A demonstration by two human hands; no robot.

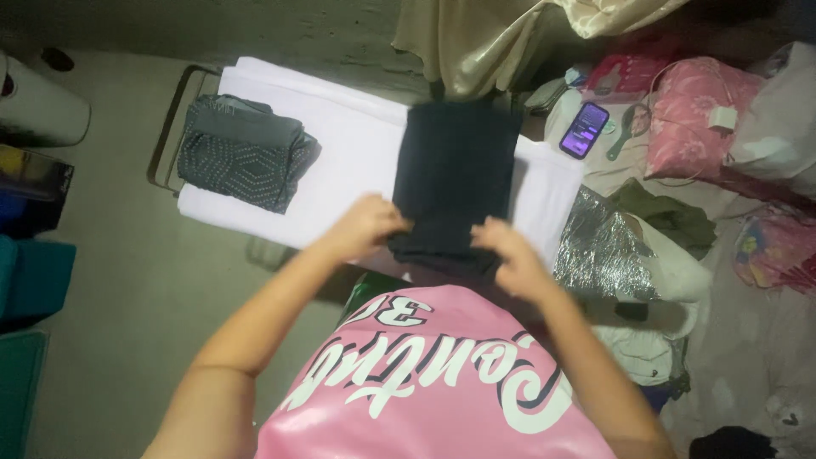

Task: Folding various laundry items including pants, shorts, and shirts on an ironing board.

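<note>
Dark folded garment (455,174); flat; on board.

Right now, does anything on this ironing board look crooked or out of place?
Nothing stands out. The dark garment lies square on the white board cover under both hands, left and right, and the patterned grey clothing sits neatly folded.

the dark garment (455,174) looks like matt, finely ribbed cloth on a smooth white sheet (357,149) — beside it a patterned grey cloth (242,153), a crinkled shiny foil cover (603,251), a glossy phone (584,129).
</note>
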